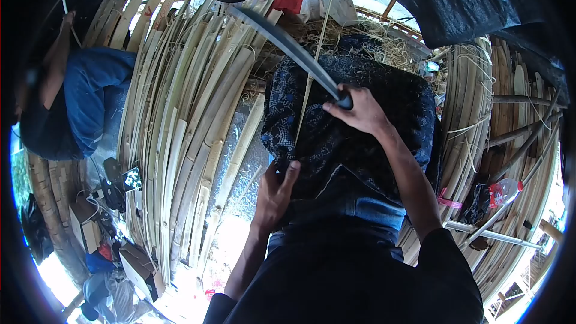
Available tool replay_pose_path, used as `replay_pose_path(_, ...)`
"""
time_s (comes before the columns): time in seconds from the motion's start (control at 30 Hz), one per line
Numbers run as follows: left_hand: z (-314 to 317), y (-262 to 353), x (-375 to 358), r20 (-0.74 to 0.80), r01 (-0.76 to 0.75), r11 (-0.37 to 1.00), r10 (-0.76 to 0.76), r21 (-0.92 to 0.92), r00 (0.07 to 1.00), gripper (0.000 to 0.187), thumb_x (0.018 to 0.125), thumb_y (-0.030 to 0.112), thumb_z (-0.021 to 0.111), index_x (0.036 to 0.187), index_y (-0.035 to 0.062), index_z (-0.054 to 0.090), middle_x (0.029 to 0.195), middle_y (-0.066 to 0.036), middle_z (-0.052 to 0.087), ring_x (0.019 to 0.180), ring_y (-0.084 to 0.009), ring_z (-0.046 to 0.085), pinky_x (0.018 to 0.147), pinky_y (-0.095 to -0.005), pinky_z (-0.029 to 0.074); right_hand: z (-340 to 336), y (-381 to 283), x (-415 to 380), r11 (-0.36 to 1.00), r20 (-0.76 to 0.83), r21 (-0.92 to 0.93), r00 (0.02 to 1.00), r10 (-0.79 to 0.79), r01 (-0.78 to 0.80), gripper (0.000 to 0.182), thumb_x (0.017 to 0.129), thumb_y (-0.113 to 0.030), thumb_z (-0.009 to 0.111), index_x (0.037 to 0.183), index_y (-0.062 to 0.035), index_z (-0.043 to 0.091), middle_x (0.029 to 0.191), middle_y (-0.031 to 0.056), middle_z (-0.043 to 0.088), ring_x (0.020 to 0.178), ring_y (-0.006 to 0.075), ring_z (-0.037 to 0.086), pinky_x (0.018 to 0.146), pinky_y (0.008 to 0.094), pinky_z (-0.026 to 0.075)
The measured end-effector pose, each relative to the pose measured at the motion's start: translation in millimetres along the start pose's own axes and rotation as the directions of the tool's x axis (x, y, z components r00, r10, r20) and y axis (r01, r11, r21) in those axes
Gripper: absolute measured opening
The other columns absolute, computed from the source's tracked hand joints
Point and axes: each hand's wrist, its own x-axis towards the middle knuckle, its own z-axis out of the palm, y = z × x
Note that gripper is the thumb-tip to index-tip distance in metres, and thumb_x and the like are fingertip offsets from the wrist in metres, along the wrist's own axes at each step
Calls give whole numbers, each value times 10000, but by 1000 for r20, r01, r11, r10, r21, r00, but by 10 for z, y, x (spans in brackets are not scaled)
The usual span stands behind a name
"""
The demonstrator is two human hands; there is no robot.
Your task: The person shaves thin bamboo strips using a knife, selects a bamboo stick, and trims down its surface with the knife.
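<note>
The right hand (pixel 360 111) is closed in a fist around the handle of a long curved knife (pixel 282 42), gripping it at the end nearest the wrist; the dark blade runs from the fingers (pixel 339 108) toward 10 o'clock, rising up and away over the stacked bamboo. A thin bamboo strip (pixel 312 60) lies just beside the blade, crossing under it near the handle: it runs from 12 o'clock, close to the white sack (pixel 327 0), down toward 6 o'clock across the dark patterned cloth (pixel 288 114) that covers the person's lap. The strip's lower end is lost against the cloth at about the level of the left hand (pixel 276 195), so whether that hand touches it cannot be told. The left hand rests on the cloth with its fingers curled and the thumb lifted toward 1 o'clock; it looks loosely closed on a fold of the cloth, though what it pinches is not clear. The two hands are well apart, the right one at 1 o'clock from the left.

At 9 o'clock from the hands a broad pile of split bamboo slats (pixel 186 120) fans across the floor. Beyond it, at 10 o'clock, another person in a blue shirt (pixel 90 96) sits. At 3 o'clock a plastic bottle (pixel 503 192) lies among more bamboo poles
</note>
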Motion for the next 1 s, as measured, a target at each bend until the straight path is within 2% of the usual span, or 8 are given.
replay_pose_path(0.13, 19, -120, -24, -61, -71, 978, 84, 194, 995, 446, 1006, 355, 571, 1187, -52, 590, 1121, -321, 584, 977, -469, 586, 882, -488, 444, 106, -3, -67, 996, 117, -18, 990, -81, 83, 394, 841, -349, 769, 979, -4, 640, 625, 149, 609, 619, 314, 679, 595, 403, 507)
replay_pose_path(0.23, -87, -272, 76, 113, -380, 836, 366, 397, 924, 420, 1000, 339, 580, 1200, -30, 589, 1112, -340, 589, 1011, -506, 563, 896, -506, 440, 135, 0, -47, 988, 129, -9, 980, -151, 153, 357, 854, -326, 761, 973, -12, 640, 621, 147, 607, 625, 327, 678, 583, 403, 498)
replay_pose_path(0.3, -130, -62, 112, 66, 138, 989, -141, 58, 988, 410, 1014, 338, 549, 1184, -34, 583, 1064, -336, 608, 1008, -493, 572, 906, -492, 441, 101, -33, -41, 996, 154, -70, 987, -42, 53, 375, 875, -364, 737, 951, -13, 631, 627, 149, 619, 643, 344, 681, 588, 414, 509)
replay_pose_path(0.63, -195, -119, 172, 85, 9, 987, -23, 158, 996, 445, 1027, 371, 495, 1077, -60, 596, 1021, -336, 623, 1023, -509, 571, 858, -495, 440, 96, -15, -152, 978, -27, -207, 999, 27, -32, 472, 918, -473, 652, 1023, -13, 632, 651, 159, 643, 674, 385, 681, 653, 460, 543)
replay_pose_path(0.7, -152, -5, 126, 14, 137, 973, -142, 187, 990, 450, 1015, 382, 515, 1048, -58, 605, 964, -328, 637, 980, -516, 581, 832, -507, 445, 69, -10, -149, 996, -84, 11, 992, -90, 91, 443, 955, -456, 620, 1009, -17, 614, 600, 109, 608, 538, 280, 645, 540, 381, 514)
replay_pose_path(0.73, -60, -140, 119, -101, 9, 984, 9, 177, 995, 413, 995, 366, 566, 1046, -39, 623, 862, -313, 643, 870, -509, 610, 763, -524, 470, 43, -42, -167, 995, -86, 8, 992, -94, 95, 443, 955, -456, 620, 1009, -17, 614, 600, 109, 608, 538, 280, 645, 540, 381, 514)
replay_pose_path(0.8, 67, -222, 79, -178, -28, 959, 81, 281, 981, 393, 983, 352, 591, 1051, -33, 635, 827, -308, 639, 817, -500, 616, 730, -529, 480, -32, -125, -223, 795, 76, 597, 994, 77, -107, 389, 1036, -380, 511, 946, -5, 557, 570, 32, 496, 427, 98, 462, 418, 268, 393)
replay_pose_path(1.0, 205, -369, 37, -308, -82, 793, 327, 603, 894, 354, 959, 311, 637, 1081, -22, 655, 739, -280, 636, 669, -454, 629, 611, -526, 502, 24, -51, -266, 560, 76, 821, 993, 88, -112, 457, 1059, -401, 436, 802, -31, 513, 518, -20, 405, 379, 56, 372, 360, 243, 327)
